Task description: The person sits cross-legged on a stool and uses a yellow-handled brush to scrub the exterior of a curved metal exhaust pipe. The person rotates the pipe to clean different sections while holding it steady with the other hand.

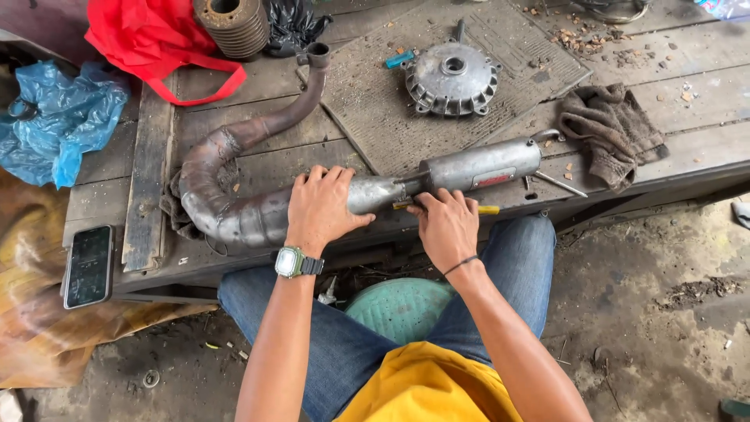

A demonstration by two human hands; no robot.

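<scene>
Head view: left hand (319,209) lay flat, palm down, pressing the grey exhaust pipe (258,215) at frame centre; right hand (447,227) was curled around a yellow-handled tool (486,209) against the pipe. Farther up sat a round metal hub (451,78), a rag (613,129), upper right.

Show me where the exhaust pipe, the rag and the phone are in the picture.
exhaust pipe (234,215): head view, on the wide curved body left of the hands.
rag (613,129): head view, on the middle of the crumpled cloth.
phone (88,266): head view, on the dark screen.
</scene>
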